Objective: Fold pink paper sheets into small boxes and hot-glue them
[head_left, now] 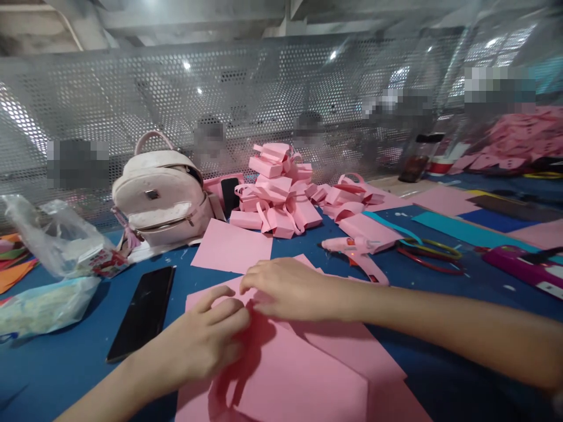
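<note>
Sheets of pink paper (pixel 308 375) lie nearest you, overlapping on the blue table (pixel 57 363). Your left hand (pixel 215 331) is over the left part of the stack, fingers curled. Your right hand (pixel 290 287) reaches across from the right, fingers bent down, almost meeting the left at the upper part of the top sheet. Whether either one pinches the paper, you cannot tell.

Left of your left hand lies a black phone (pixel 143 310), screen dark. Beyond it, a red-and-white carton (pixel 105 261) sits against a clear plastic bag (pixel 55 240); its printing is too blurred to read.

Past your right hand, a pink glue gun (pixel 356 246) lies with its nozzle to the left. Farther right is a purple device (pixel 519 266) with a white label, illegible from here.

Behind these stands a pale backpack (pixel 160 202) with a small metal clasp. Just right of it, a second dark phone (pixel 229 196) leans upright beside a heap of folded pink paper pieces (pixel 281 193). Toward the back right stands a dark-filled bottle (pixel 413 161). A perforated screen (pixel 264 76) stretches behind everything.
</note>
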`<state>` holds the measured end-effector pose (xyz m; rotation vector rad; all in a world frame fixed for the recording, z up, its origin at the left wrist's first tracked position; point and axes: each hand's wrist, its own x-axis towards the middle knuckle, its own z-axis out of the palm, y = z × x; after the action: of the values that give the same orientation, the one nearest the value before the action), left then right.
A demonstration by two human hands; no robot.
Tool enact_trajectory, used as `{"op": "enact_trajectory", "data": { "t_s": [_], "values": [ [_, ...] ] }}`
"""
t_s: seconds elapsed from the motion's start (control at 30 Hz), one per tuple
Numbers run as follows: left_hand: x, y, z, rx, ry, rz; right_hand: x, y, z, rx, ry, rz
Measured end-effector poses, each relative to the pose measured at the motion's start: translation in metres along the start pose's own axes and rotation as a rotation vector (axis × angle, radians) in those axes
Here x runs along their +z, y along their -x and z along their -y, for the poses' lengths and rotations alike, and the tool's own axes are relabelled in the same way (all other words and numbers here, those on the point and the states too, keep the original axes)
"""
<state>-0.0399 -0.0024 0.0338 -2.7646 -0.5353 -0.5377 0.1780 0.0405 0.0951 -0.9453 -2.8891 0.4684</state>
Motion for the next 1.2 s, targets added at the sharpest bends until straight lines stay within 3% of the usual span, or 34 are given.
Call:
{"op": "enact_trajectory", "data": {
  "t_s": [0.17,0.37,0.47,0.57,0.63,0.7,0.77,0.87,1.07,1.2],
  "values": [
    [-0.001,0.002,0.001,0.074,-0.067,-0.003,0.010,-0.022,0.006,0.005,0.055,0.170],
    [-0.014,-0.007,0.004,0.005,-0.029,-0.026,0.022,-0.022,0.009,0.056,0.169,0.137],
    [-0.024,-0.007,0.005,-0.155,0.192,-0.037,0.023,-0.015,0.007,0.080,0.213,0.091],
    [-0.031,-0.010,0.002,-0.483,0.436,0.069,0.022,-0.007,0.005,0.098,0.243,0.064],
    [-0.031,-0.016,-0.003,-0.654,0.433,0.194,0.022,-0.004,0.006,0.109,0.254,0.060],
    [-0.029,-0.024,-0.006,-0.736,0.354,0.350,0.022,-0.002,0.008,0.120,0.262,0.063],
    [-0.026,-0.034,-0.008,-0.770,0.244,0.522,0.021,-0.002,0.010,0.130,0.272,0.071],
    [-0.027,-0.045,-0.006,-0.772,0.167,0.639,0.020,-0.002,0.013,0.141,0.286,0.086],
    [-0.032,-0.059,0.000,-0.730,0.103,0.750,0.018,-0.003,0.014,0.143,0.299,0.110],
    [-0.026,-0.066,0.001,-0.685,0.081,0.732,0.018,-0.004,0.013,0.149,0.306,0.112]
  ]
}}
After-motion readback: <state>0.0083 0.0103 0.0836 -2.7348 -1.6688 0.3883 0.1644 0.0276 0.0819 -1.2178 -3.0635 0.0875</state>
